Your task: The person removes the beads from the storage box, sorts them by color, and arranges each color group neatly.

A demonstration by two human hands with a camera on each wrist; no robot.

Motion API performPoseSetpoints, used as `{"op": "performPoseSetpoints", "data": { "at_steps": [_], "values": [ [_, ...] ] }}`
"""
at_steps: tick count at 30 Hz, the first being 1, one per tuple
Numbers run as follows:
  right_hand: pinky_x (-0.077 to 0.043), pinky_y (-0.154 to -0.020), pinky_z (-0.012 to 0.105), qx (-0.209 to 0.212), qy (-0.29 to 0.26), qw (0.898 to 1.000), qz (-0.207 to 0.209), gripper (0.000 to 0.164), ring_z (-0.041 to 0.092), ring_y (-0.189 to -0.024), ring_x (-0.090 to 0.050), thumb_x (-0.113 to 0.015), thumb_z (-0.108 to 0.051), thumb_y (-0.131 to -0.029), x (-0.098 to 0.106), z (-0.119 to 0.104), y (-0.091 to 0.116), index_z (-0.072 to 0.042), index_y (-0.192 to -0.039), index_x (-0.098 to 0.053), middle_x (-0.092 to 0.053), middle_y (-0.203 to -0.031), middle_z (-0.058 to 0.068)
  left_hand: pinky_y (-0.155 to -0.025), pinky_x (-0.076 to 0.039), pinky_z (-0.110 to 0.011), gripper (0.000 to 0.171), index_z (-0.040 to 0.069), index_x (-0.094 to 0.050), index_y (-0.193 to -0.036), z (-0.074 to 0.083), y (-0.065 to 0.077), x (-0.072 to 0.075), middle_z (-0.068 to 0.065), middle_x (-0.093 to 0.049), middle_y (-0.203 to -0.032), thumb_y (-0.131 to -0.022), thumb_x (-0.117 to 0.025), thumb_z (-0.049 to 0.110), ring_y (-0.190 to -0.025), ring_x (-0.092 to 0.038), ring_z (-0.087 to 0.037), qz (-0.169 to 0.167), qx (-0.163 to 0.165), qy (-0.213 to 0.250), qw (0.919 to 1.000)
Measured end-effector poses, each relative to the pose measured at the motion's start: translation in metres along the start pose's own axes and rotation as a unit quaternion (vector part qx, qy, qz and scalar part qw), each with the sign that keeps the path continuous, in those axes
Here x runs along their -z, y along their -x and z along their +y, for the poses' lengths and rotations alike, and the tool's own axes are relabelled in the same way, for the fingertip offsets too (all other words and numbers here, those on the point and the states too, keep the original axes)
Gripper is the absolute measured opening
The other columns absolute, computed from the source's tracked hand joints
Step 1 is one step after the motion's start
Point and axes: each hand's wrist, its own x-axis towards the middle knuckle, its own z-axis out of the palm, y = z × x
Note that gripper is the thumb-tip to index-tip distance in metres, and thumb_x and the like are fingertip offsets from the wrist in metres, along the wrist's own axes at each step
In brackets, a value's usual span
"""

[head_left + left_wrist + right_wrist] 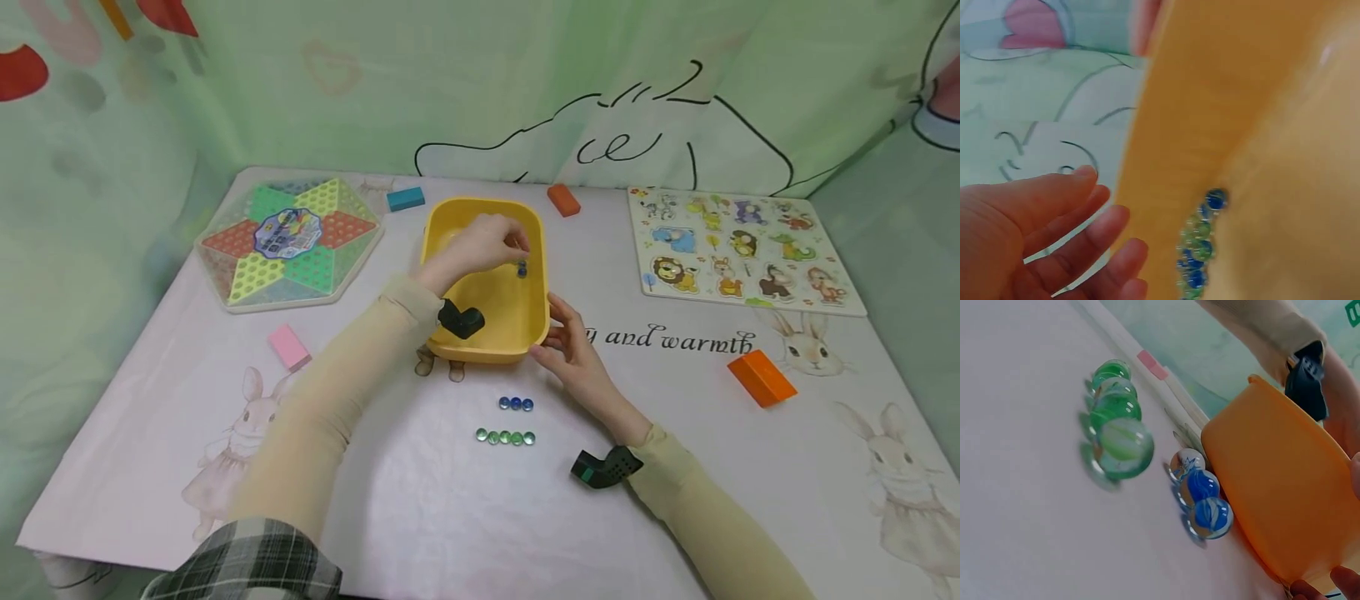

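1. The left hand (491, 242) is down inside the yellow tub (501, 310), its fingers loosely bent and slightly apart. In the left wrist view thumb and forefinger come close together with nothing visible between them; whether they touch I cannot tell.

2. The right hand (573, 350) holds the tub at its near right corner, thumb against the corner and bent fingers along the outer right wall.

3. Just below the left hand's fingertips, along the tub's right wall, lie glass marbles (1202, 240), blue and green, clear and shiny, bunched in an uneven string. How many there are I cannot tell.

4. On the desk (420, 517), left of the right hand and nearer the person, sits a blue row (516, 404) of three marbles, with blue swirls in clear glass. Nearer still is a green row (506, 437) of five, each row close-set and nearly straight.

5. Past the left hand, to its left, are a blue block (406, 199) and a star-patterned game board (288, 237); a pink block (289, 347) lies left of the left forearm.

6. Beyond both hands is a red-orange block (563, 201). Well to the right of the right hand lies an orange block (761, 378), and farther off on that side an animal puzzle board (738, 250).
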Motion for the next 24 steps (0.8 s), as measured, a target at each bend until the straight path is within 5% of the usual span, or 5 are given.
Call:
{"op": "performPoseSetpoints", "data": {
  "at_steps": [10, 24],
  "values": [
    [-0.038, -0.092, 0.013, 0.01, 0.003, 1.0, 0.003, 0.074, 0.029, -0.114, -0.047, -0.058, -0.009, -0.089, -0.001, 0.001, 0.0, -0.021, -0.147, -0.013, -0.025, -0.144, 0.014, -0.086, -0.043, -0.029, 0.022, 0.014, -0.064, -0.11, 0.005, -0.02, -0.017, -0.001, -0.061, -0.112, -0.091, -0.059, 0.023, -0.093, -0.051, -0.016, -0.066, 0.059, -0.129, 0.9877],
    [-0.037, -0.092, 0.013, 0.013, 0.004, 1.0, 0.003, 0.074, 0.032, -0.114, -0.047, -0.056, -0.005, -0.09, 0.0, 0.001, 0.0, -0.019, -0.147, -0.013, -0.026, -0.142, 0.015, -0.087, -0.045, -0.032, 0.02, 0.015, -0.064, -0.108, 0.001, -0.027, -0.029, -0.001, -0.062, -0.11, -0.089, -0.061, 0.02, -0.094, -0.053, -0.015, -0.056, 0.066, -0.185, 0.9789]
  ]
}}
